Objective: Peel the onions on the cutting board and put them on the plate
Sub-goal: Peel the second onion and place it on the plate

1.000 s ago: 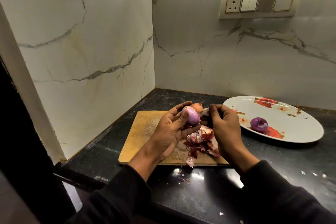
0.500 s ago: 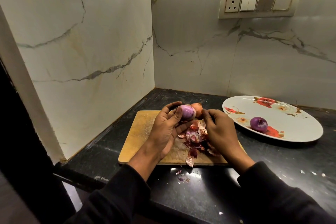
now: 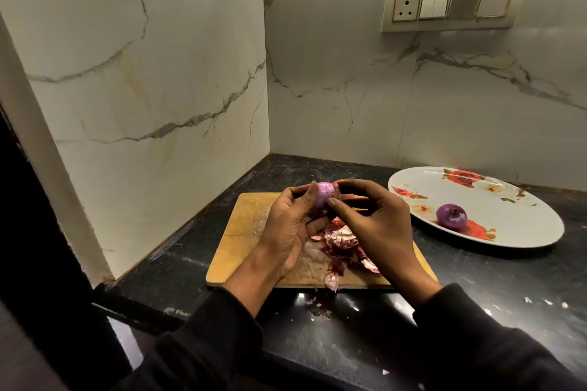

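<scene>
Left hand (image 3: 287,225) cradles the onion (image 3: 325,198), fingers curled round it. Right hand (image 3: 374,219) pinches at its skin. Best peel gently, strip by strip.

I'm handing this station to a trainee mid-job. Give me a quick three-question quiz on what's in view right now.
1. True or false: the plate holds two peeled onions.
2. Which hand cradles the onion being peeled: left or right?
3. Where does the peel pile lie? A) on the plate B) on the board C) in a bowl

Key:
1. False: one plated onion.
2. Left; the right hand picks at its skin.
3. B, with a few scraps on the counter in front.
</scene>
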### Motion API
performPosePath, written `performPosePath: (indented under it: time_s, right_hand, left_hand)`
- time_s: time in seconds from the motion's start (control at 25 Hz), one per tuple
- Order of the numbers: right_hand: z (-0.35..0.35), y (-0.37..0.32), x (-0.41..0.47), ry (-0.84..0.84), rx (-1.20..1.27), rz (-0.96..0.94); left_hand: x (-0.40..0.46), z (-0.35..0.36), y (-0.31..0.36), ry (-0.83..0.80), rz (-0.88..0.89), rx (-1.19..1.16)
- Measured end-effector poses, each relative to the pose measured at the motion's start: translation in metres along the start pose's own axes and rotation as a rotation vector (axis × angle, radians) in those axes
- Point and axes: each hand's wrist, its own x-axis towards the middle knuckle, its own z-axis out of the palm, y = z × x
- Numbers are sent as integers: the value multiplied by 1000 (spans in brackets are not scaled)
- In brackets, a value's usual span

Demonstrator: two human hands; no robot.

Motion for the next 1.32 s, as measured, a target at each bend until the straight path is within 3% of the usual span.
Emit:
performPosePath:
  time_s: [0.92,1.32]
  right_hand:
    - [3,-1,0,110,-197,-158]
    - [5,2,2,124,-32,-21]
  left_hand:
    - [2,-2,-9,-57,55,122]
    - [4,-1,-6,-40,36,43]
